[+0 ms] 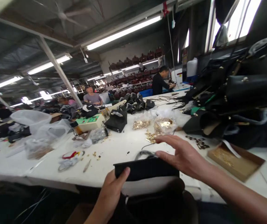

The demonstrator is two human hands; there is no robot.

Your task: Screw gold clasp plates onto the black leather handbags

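Note:
At the table's front edge, my left hand grips the left end of a black bag piece, thumb on top and fingers beneath. A pale lining shows under the black edge, and its lower part is dark. My right hand is over the right end of the piece, thumb and fingers spread apart, nothing held between them. Whether its thumb touches the piece is unclear. Just beyond lie a loop of clear material and a small pile of gold metal parts.
An open cardboard box holds gold pieces at right, below stacked black bags. Plastic bags of gold parts, a green-topped device and clear plastic bags lie across the white table. Two people sit farther back.

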